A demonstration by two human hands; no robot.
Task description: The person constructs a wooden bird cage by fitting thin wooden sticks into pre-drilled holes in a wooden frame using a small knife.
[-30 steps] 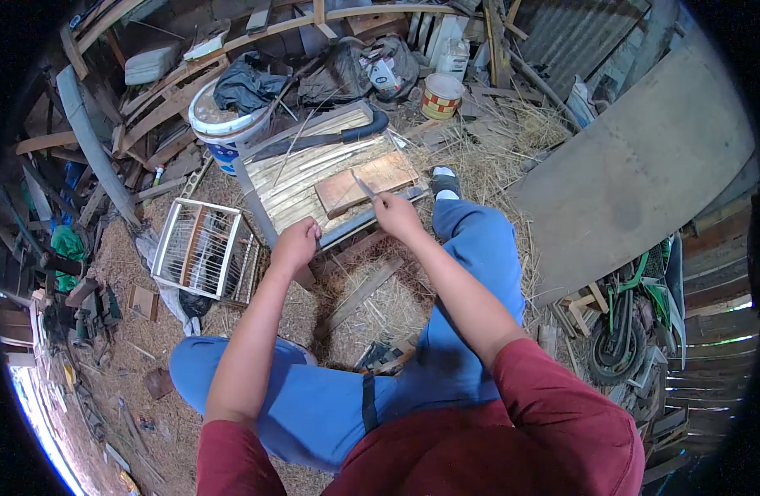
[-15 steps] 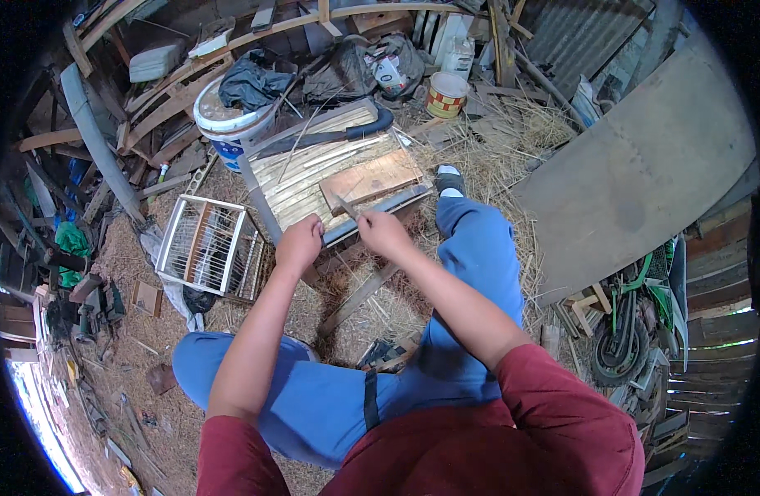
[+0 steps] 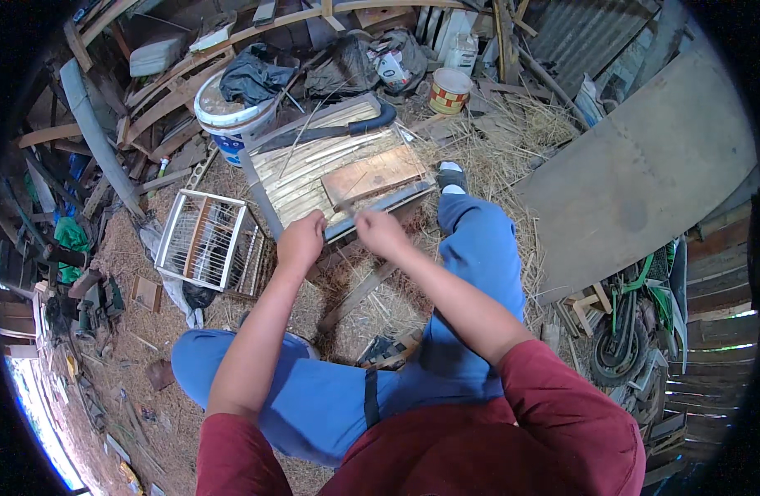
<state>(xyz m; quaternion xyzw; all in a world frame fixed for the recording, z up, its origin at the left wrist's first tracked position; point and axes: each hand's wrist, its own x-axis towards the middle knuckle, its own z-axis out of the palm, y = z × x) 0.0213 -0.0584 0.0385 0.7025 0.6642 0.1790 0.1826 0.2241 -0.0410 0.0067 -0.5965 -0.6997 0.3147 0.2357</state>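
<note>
My right hand [image 3: 383, 234] is closed round a small knife [image 3: 345, 207], its short blade slanting up and to the left. Beside it, at the near edge of a low wooden worktable [image 3: 268, 194], my left hand [image 3: 301, 240] is closed, fingertips pinched together; what it grips is too small to make out. Just beyond my hands lies a flat wooden block [image 3: 373, 175]. Pale slats or strips [image 3: 301, 169] cover the tabletop. Across its far side rests a machete [image 3: 330, 130] with a dark curved handle.
Left of the table stands a white-framed wire cage [image 3: 202, 240]. A white bucket [image 3: 223, 117] with a black bag is behind it. A yellow-red tub [image 3: 450, 91] sits at the back. A large board [image 3: 636, 178] leans at right, near a green motorbike [image 3: 636, 318]. Straw covers the floor.
My right hand has shifted very slightly, with the knife blurred by motion. My left hand stays almost in place, and the view has tilted a little.
</note>
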